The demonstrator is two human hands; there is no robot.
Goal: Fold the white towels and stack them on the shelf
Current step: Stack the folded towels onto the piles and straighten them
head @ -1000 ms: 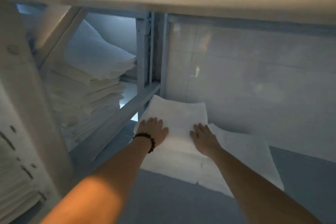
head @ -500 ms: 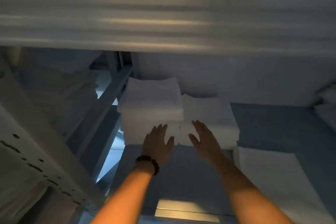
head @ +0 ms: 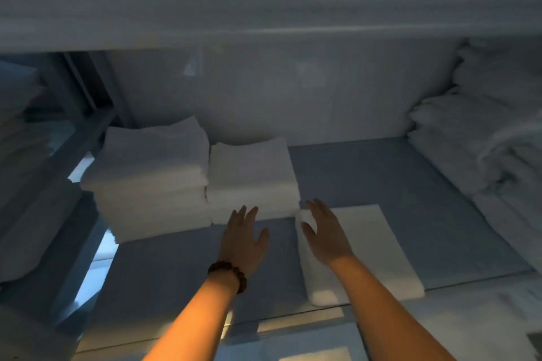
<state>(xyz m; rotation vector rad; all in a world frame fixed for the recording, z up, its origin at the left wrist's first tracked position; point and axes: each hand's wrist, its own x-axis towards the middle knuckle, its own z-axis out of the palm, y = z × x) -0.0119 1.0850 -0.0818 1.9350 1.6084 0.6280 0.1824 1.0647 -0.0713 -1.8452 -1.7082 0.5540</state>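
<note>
Both hands — left hand (head: 245,239) and right hand (head: 325,233) — are hovering empty, fingers spread, before the shorter stack of folded white towels (head: 252,176); stacking looks done, another towel probably next.

Dim bluish shelf interior, warm-lit forearms, soft blur

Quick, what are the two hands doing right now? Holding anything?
Left hand: open, fingers spread, holding nothing, just short of the shorter towel stack.
Right hand: open, empty, above the flat folded towel.
</note>
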